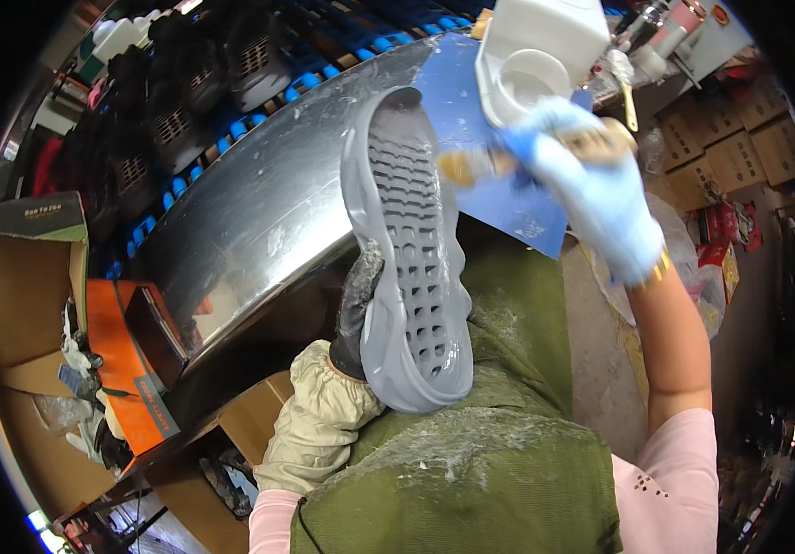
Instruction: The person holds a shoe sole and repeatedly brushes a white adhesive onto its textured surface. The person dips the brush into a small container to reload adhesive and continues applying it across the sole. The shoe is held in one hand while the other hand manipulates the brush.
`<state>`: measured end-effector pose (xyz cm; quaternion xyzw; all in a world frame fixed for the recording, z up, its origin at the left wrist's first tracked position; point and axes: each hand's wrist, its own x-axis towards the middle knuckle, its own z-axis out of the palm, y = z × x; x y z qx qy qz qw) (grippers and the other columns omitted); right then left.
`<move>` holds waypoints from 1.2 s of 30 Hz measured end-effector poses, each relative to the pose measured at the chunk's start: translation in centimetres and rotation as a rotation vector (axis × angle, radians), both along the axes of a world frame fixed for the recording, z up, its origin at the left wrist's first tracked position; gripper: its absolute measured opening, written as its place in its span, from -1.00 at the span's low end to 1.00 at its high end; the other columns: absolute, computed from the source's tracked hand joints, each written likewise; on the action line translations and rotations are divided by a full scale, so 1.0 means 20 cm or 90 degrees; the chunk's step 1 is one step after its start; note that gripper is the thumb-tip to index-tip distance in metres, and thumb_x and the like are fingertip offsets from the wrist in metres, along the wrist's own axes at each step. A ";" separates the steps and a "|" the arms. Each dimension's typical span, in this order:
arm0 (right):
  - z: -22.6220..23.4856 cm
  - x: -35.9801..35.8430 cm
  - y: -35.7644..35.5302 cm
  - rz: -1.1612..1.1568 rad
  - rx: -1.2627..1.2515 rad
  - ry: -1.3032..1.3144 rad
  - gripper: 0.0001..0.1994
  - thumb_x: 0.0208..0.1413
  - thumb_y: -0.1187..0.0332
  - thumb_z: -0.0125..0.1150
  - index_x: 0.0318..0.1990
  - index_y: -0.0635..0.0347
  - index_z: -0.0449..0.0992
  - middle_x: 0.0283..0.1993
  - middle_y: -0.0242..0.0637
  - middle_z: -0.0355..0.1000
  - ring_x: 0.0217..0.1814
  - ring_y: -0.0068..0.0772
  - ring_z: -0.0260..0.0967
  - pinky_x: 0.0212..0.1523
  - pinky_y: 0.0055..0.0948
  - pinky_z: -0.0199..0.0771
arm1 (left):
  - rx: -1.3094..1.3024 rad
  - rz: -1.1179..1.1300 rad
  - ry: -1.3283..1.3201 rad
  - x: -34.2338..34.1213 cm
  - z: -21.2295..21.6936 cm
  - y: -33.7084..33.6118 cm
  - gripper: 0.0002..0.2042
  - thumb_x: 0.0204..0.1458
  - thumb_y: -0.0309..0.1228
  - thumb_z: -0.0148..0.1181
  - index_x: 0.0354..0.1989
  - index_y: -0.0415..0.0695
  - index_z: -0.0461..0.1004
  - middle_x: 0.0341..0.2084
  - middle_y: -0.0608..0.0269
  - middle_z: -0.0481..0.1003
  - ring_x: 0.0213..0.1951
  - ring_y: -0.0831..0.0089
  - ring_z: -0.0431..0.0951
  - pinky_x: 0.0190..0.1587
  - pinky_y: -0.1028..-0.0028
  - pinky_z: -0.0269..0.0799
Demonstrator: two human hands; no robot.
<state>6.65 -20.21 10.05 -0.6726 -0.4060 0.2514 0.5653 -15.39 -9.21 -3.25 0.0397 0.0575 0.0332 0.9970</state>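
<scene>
A grey shoe sole [416, 249] with a raised rim and a grid of hollows stands lengthwise before me, its toe end over the metal bench. My left hand [358, 300], in a dark, worn glove, grips it by the left side near the heel. Most of those fingers are hidden behind the sole. In a light blue glove, my right hand [591, 175] is closed around a brush [460, 169]. The brush's yellowish bristles point left, close to the sole's right edge; both are blurred by motion, so contact is unclear. Wet-looking gloss shows on the sole's heel.
A shiny metal bench [259, 212] carries a blue sheet [526, 222] and a white container [545, 37] with a round cup. Another brush [628, 102] lies at right. Dark shoes [254, 60] line a blue roller conveyor behind. Cardboard boxes [28, 305] stand left.
</scene>
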 end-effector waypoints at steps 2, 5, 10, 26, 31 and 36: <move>-0.02 -0.14 -0.14 0.126 0.003 -0.077 -0.88 0.23 0.40 0.27 -0.21 0.26 0.63 -0.31 -0.33 0.61 -0.31 -0.61 0.52 -0.22 -0.55 0.54 | 0.044 0.023 0.025 -0.01 0.00 0.02 -0.51 0.33 -0.10 0.12 0.31 -0.12 0.35 0.08 0.05 0.52 0.07 0.16 0.59 0.10 0.12 0.58; -0.20 -0.20 -0.21 0.059 0.011 -0.009 -0.89 0.26 0.41 0.27 -0.21 0.27 0.63 -0.29 -0.31 0.61 -0.32 -0.60 0.50 -0.25 -0.55 0.51 | 0.096 0.075 0.067 0.00 0.03 0.03 -0.49 0.29 -0.11 0.18 0.31 -0.12 0.35 0.08 0.01 0.52 0.03 0.14 0.61 0.07 0.16 0.63; -0.21 -0.25 -0.26 0.054 0.104 -0.144 -0.87 0.16 0.47 0.28 -0.18 0.29 0.66 -0.33 -0.22 0.59 -0.35 -0.44 0.54 -0.29 -0.47 0.56 | 0.043 0.060 -0.030 0.06 -0.08 0.07 -0.43 0.25 -0.08 0.23 0.34 -0.11 0.31 0.07 -0.05 0.50 0.00 0.14 0.62 0.01 0.19 0.68; -0.13 -0.19 -0.35 -0.048 -0.065 0.271 -0.85 0.20 0.34 0.30 -0.30 0.26 0.60 -0.36 -0.27 0.61 -0.49 -0.58 0.49 -0.48 -0.62 0.47 | 0.370 0.156 -0.031 0.06 -0.17 0.01 -0.47 0.35 -0.01 0.02 0.34 -0.06 0.22 0.11 0.19 0.39 0.06 0.26 0.50 0.14 0.20 0.53; -0.19 -0.15 -0.23 -0.093 0.122 0.111 -0.85 0.21 0.36 0.37 -0.23 0.27 0.62 -0.30 -0.28 0.63 -0.38 -0.61 0.51 -0.38 -0.58 0.53 | 0.305 0.118 0.003 0.15 -0.05 -0.03 -0.55 0.35 -0.17 0.08 0.29 -0.14 0.29 -0.01 0.15 0.47 -0.06 0.37 0.57 -0.07 0.36 0.65; -0.15 -0.18 -0.17 0.037 0.055 0.100 -0.79 0.26 0.29 0.33 -0.16 0.28 0.59 -0.21 -0.23 0.63 -0.32 -0.58 0.53 -0.26 -0.58 0.53 | 0.097 0.086 0.048 0.09 -0.15 -0.02 -0.42 0.27 -0.15 0.21 0.35 -0.20 0.24 0.02 -0.03 0.51 -0.02 0.13 0.60 -0.02 0.17 0.65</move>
